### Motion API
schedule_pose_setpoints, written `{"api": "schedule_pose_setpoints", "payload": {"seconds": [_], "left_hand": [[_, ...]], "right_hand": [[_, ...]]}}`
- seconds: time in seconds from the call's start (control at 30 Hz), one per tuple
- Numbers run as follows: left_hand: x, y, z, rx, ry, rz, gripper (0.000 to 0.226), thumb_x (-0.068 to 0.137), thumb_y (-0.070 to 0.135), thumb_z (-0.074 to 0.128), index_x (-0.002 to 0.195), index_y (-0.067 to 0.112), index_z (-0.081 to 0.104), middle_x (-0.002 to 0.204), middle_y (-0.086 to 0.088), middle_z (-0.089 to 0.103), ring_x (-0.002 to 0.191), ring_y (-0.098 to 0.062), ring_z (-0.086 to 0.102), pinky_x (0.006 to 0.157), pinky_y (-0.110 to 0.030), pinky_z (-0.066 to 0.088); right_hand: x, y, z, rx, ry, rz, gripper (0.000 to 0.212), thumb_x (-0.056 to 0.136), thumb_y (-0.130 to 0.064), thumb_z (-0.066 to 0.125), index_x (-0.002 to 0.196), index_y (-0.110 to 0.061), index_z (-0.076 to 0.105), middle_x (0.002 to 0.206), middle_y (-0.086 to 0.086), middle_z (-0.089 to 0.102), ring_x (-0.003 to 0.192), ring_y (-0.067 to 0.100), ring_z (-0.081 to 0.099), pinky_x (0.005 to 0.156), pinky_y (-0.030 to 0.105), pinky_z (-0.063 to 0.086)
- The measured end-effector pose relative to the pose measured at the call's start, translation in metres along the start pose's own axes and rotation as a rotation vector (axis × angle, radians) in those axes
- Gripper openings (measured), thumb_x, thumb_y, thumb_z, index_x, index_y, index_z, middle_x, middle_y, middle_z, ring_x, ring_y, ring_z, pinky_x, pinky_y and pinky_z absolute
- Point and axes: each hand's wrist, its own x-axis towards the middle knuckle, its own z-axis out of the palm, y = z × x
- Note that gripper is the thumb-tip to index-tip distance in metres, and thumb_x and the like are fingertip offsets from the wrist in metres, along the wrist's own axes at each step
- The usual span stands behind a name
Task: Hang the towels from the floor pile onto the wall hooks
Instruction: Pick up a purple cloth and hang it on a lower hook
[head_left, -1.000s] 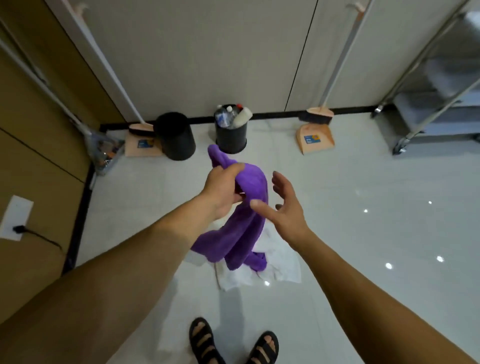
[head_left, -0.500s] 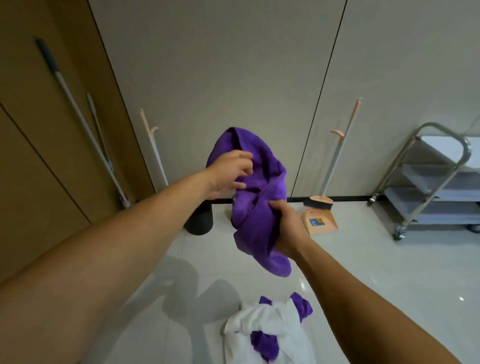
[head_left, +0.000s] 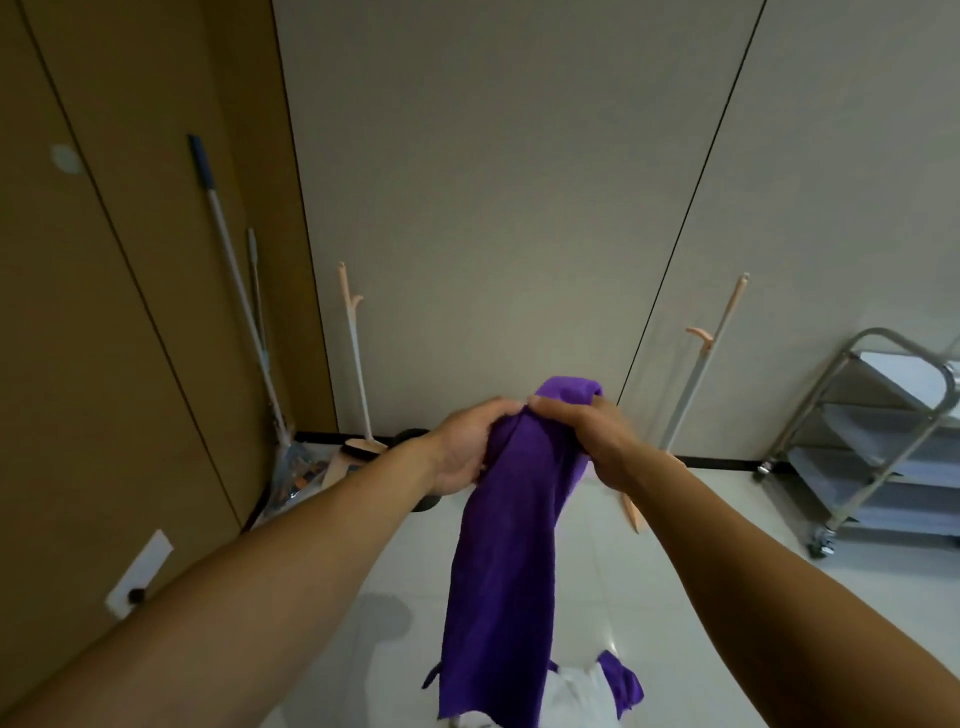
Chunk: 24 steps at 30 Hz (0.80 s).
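A purple towel (head_left: 506, 561) hangs in a long fold in front of me, bunched at its top. My left hand (head_left: 467, 447) grips the top edge from the left and my right hand (head_left: 587, 436) grips it from the right, knuckles close together. Below, at the bottom edge of the view, the floor pile (head_left: 587, 696) shows white cloth with another purple piece (head_left: 621, 680). No wall hook is visible on the grey wall panels (head_left: 493, 208).
A mop (head_left: 234, 280) leans in the left corner against the brown wall. Two long-handled dustpan sets (head_left: 356, 364) (head_left: 701, 364) stand against the wall. A steel trolley (head_left: 878, 441) stands at right. A wall socket (head_left: 137, 574) is low on the left.
The view has tilted up toward the wall. My right hand moved up from the towel's lower part to its top beside my left hand, and the towel now hangs straight down.
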Motion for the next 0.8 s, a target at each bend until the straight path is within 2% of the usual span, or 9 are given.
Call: {"api": "schedule_pose_setpoints", "payload": {"seconds": [0.07,0.13,0.2,0.27,0.4,0.53,0.63,0.7,0.8], "left_hand": [[-0.001,0.001,-0.006,-0.068,0.022,0.058,0.037,0.084,0.032,0.061,0.112,0.011,0.07,0.117,-0.012,0.068,0.115,-0.028,0.061,0.105,-0.043,0.042],[-0.001,0.005,-0.01,-0.099,0.055,0.118,0.023,0.089,0.025,0.059,0.102,0.013,0.074,0.11,-0.012,0.071,0.107,-0.026,0.065,0.093,-0.038,0.051],[-0.006,0.011,-0.009,-0.052,0.061,0.155,0.019,0.091,0.02,0.057,0.095,0.017,0.076,0.106,-0.012,0.072,0.101,-0.026,0.068,0.085,-0.037,0.055],[-0.011,0.014,-0.007,0.033,0.033,0.156,0.02,0.087,0.018,0.057,0.097,0.02,0.075,0.107,-0.011,0.072,0.104,-0.028,0.066,0.092,-0.041,0.053],[-0.018,0.016,-0.011,0.005,0.012,0.159,0.026,0.089,0.008,0.053,0.099,0.019,0.074,0.109,-0.009,0.072,0.105,-0.027,0.065,0.097,-0.043,0.049],[-0.023,0.023,-0.023,-0.018,0.137,0.199,0.027,0.092,0.003,0.048,0.099,0.014,0.071,0.107,-0.013,0.07,0.1,-0.029,0.064,0.094,-0.046,0.048],[-0.027,0.026,-0.026,0.0,0.216,0.251,0.025,0.094,0.003,0.045,0.103,0.01,0.067,0.103,-0.016,0.067,0.097,-0.03,0.059,0.086,-0.038,0.049],[-0.028,0.03,-0.022,-0.006,0.21,0.268,0.025,0.096,0.005,0.044,0.105,0.014,0.066,0.106,-0.014,0.069,0.099,-0.03,0.063,0.089,-0.038,0.051],[-0.029,0.04,-0.012,-0.041,0.189,0.255,0.03,0.095,0.003,0.045,0.106,0.025,0.062,0.112,-0.013,0.067,0.107,-0.032,0.062,0.098,-0.043,0.049]], "right_hand": [[-0.002,-0.002,0.002,-0.089,0.002,0.04,0.039,0.064,-0.044,0.085,0.093,-0.021,0.071,0.097,0.001,0.073,0.09,0.017,0.067,0.075,0.034,0.054],[-0.002,-0.002,0.003,-0.103,0.066,0.154,0.051,0.068,-0.053,0.079,0.102,-0.021,0.061,0.103,0.001,0.065,0.096,0.023,0.061,0.08,0.039,0.052],[-0.004,-0.004,0.003,-0.091,0.088,0.229,0.047,0.073,-0.059,0.072,0.097,-0.02,0.057,0.1,0.002,0.061,0.094,0.025,0.058,0.078,0.042,0.049],[-0.006,-0.004,0.004,-0.051,0.026,0.255,0.05,0.077,-0.061,0.067,0.101,-0.019,0.057,0.103,0.003,0.06,0.099,0.028,0.058,0.082,0.044,0.051],[-0.009,0.0,0.006,0.007,-0.021,0.244,0.042,0.084,-0.034,0.071,0.115,-0.006,0.062,0.116,0.012,0.064,0.108,0.03,0.06,0.094,0.048,0.051],[-0.006,0.007,0.001,0.013,0.02,0.195,0.023,0.088,-0.01,0.062,0.106,0.003,0.063,0.112,0.022,0.064,0.104,0.034,0.061,0.087,0.046,0.055],[0.0,0.005,0.006,-0.196,0.061,0.148,0.021,0.09,-0.013,0.058,0.102,0.004,0.062,0.103,0.022,0.065,0.096,0.034,0.064,0.085,0.049,0.057],[0.006,0.003,0.012,-0.153,0.104,0.138,0.021,0.09,-0.017,0.05,0.097,-0.001,0.062,0.096,0.017,0.063,0.092,0.033,0.062,0.079,0.048,0.057],[0.015,0.003,0.019,0.023,-0.106,0.162,0.032,0.083,-0.039,0.063,0.101,-0.013,0.065,0.099,0.004,0.067,0.095,0.025,0.062,0.08,0.043,0.053]]}}
